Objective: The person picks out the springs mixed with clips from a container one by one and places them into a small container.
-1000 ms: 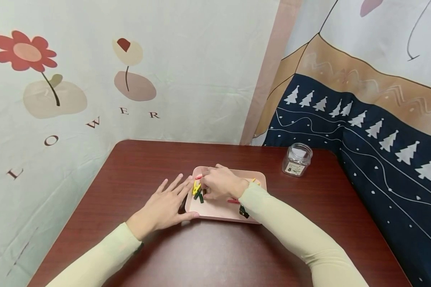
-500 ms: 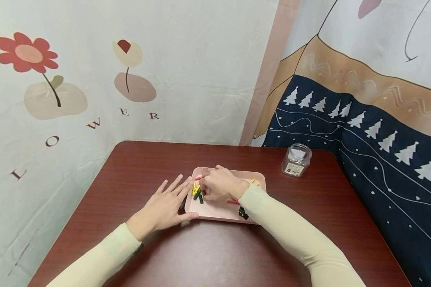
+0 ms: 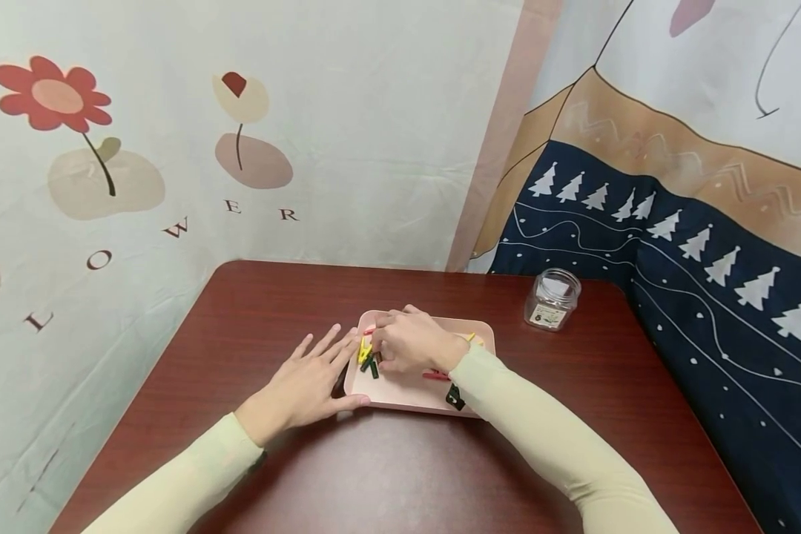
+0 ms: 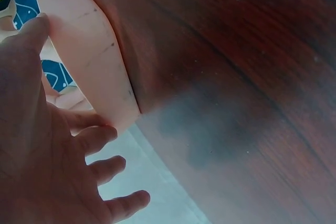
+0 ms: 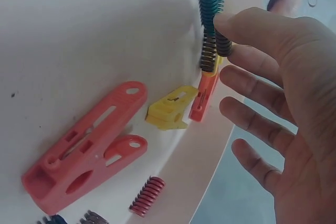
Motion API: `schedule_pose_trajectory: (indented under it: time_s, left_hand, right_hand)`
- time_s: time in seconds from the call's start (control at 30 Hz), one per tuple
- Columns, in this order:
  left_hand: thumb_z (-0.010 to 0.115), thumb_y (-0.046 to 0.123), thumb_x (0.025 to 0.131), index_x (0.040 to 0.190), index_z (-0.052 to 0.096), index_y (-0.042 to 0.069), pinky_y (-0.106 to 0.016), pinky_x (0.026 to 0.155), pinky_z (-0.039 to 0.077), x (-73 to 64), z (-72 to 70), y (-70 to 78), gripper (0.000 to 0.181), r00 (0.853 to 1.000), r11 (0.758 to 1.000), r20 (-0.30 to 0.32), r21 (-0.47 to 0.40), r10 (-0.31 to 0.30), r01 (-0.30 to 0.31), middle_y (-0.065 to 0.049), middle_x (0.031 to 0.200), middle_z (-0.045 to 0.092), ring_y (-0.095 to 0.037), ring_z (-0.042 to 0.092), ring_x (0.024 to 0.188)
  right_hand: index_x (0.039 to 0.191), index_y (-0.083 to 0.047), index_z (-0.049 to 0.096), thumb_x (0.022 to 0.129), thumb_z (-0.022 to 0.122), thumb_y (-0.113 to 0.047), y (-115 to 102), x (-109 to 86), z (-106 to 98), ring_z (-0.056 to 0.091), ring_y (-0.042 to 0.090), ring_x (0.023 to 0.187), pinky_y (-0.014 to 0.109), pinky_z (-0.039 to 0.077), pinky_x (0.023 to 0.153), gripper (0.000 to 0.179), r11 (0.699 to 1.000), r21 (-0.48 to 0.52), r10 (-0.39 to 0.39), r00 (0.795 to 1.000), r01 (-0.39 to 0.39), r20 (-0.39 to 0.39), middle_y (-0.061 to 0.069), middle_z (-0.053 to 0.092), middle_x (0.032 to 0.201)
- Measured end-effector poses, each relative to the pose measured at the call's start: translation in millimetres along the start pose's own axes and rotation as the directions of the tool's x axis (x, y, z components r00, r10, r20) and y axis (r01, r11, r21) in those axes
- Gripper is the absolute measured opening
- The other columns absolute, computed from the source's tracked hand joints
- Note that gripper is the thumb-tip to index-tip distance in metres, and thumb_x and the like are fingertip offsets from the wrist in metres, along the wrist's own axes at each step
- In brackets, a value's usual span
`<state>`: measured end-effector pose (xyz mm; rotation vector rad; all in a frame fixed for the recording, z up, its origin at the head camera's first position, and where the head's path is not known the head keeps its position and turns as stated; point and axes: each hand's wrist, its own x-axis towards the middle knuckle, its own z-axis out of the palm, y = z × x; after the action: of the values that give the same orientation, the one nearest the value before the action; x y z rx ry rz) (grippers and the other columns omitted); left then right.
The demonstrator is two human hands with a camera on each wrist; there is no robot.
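A shallow pink tray (image 3: 407,399) holds several coil springs and plastic clothespins. My right hand (image 3: 414,341) reaches into its left half. In the right wrist view the thumb and index finger pinch a dark grey spring (image 5: 223,44). A green spring (image 5: 208,10) and another dark spring (image 5: 208,55) lie right beside it. Near them are a yellow clip piece (image 5: 170,109), a small red clip (image 5: 202,100) and a larger red clothespin (image 5: 86,150). My left hand (image 3: 307,382) rests with spread fingers at the tray's left edge, its thumb at the near corner.
A clear glass jar (image 3: 551,300) with a label stands at the table's back right. Inside the tray are also a red spring (image 5: 147,196) and a black item (image 3: 455,397) partly under the right sleeve. Printed cloths hang behind the brown table (image 3: 400,482).
Both hands keep nearly the same positions, and the things in the tray stay in place. The head view shifts only slightly.
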<state>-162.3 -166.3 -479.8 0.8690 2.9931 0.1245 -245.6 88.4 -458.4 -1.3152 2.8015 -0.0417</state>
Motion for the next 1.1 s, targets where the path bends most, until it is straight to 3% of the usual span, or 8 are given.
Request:
schedule_pose_trajectory:
  time_s: [0.23,0.53,1.1]
  left_hand:
    - [0.059,0.088,0.105,0.184,0.038,0.013,-0.074,0.14,0.036,0.0,-2.1,-0.4,0.11,1.0,1.0,0.0,0.001,-0.003,0.003,-0.007,0.191,0.039,-0.04,0.033,0.18]
    - [0.059,0.088,0.105,0.184,0.037,0.012,-0.074,0.139,0.037,2.4,-2.7,-2.5,0.111,1.0,1.0,-0.016,-0.012,-0.001,0.0,-0.008,0.191,0.04,-0.04,0.034,0.18]
    - [0.06,0.089,0.103,0.186,0.032,0.013,-0.073,0.142,0.032,-0.6,0.1,-1.2,0.116,0.999,0.999,0.041,-0.042,-0.015,0.016,-0.007,0.193,0.035,-0.039,0.027,0.183]
  right_hand:
    - [0.121,-0.03,0.087,0.098,0.093,-0.048,4,-7.0,-7,0.073,0.018,0.134,0.045,0.055,0.113,0.03,1.0,0.004,-0.01,0.997,0.01,-0.074,-0.01,0.082,0.136]
    - [0.123,-0.026,0.086,0.1,0.089,-0.047,12,-21.8,-15,0.073,0.02,0.14,0.048,0.055,0.122,0.031,1.0,0.02,-0.001,0.99,0.004,-0.14,-0.006,0.082,0.142]
    - [0.12,-0.028,0.087,0.102,0.09,-0.042,22,-61.3,-16,0.068,0.026,0.15,0.055,0.048,0.134,0.023,0.982,0.169,0.115,0.982,-0.09,-0.151,-0.001,0.08,0.148]
